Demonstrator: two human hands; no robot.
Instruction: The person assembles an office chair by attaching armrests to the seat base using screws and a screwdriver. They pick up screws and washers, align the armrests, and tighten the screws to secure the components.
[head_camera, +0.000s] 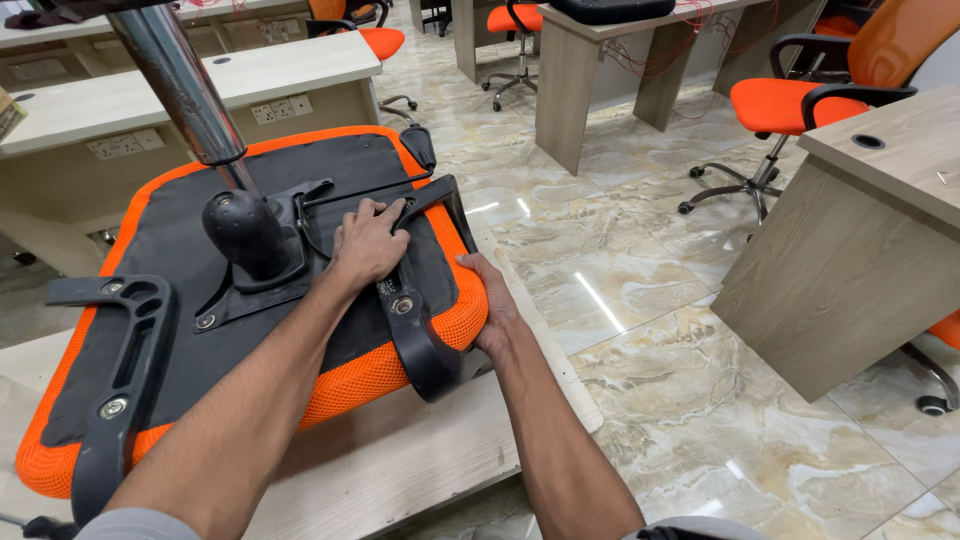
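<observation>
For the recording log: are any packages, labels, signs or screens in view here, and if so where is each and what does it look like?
Possible box: far left edge on a desk, brownish corner only, too cropped to be sure.
Socket panels: on the pale desk fronts behind the upturned orange seat, whitish rectangular plates, not labels.
No clear signs, labels or screens are in view.

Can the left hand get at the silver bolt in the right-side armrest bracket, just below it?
Probably yes. The left hand rests on the black armrest bracket, and the bolt lies uncovered just beside it. The right hand grips the seat edge, clear of it.
</observation>
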